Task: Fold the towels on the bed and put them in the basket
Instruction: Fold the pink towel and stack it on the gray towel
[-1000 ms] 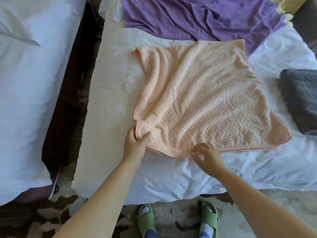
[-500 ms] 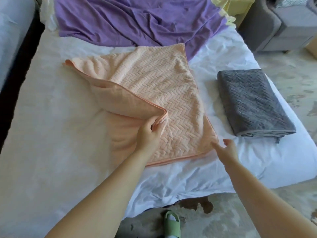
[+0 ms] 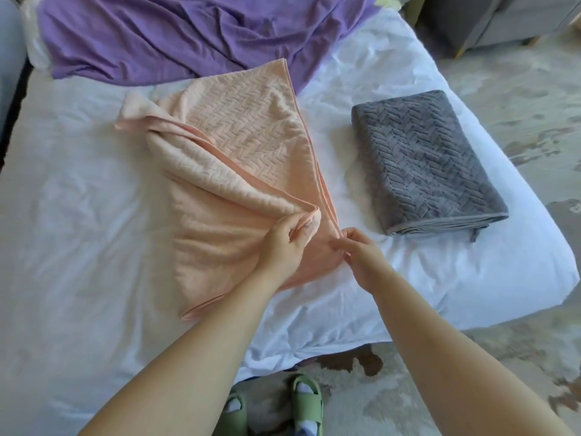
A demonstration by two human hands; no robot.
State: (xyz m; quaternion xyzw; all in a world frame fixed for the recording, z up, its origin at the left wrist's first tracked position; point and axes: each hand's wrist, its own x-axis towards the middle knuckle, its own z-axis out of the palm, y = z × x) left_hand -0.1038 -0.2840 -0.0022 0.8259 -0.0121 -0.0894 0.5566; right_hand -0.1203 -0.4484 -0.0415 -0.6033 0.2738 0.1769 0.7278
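A: Where is the towel being folded?

B: The peach towel [image 3: 239,158] lies at the centre of the frame on the white bed [image 3: 78,215], half folded: its left part is doubled over toward the right, the fold running diagonally, and one loose corner sticks up at upper left.

A: And the hands?

B: The left hand [image 3: 284,243] pinches the folded-over corner between thumb and fingers, just left of the towel's right edge. The right hand [image 3: 361,251] is right beside it, fingertips closed on that right edge near the lower corner. The two hands are near each other but apart.

A: What else is on the bed?

B: A grey towel [image 3: 424,165], already folded into a neat rectangle, sits to the right of centre, apart from the peach one. A crumpled purple sheet [image 3: 188,36] spreads across the top of the frame; the peach towel's far corner touches it.

A: Below the bed?

B: Green slippers [image 3: 306,404] on a patterned floor, bottom centre.
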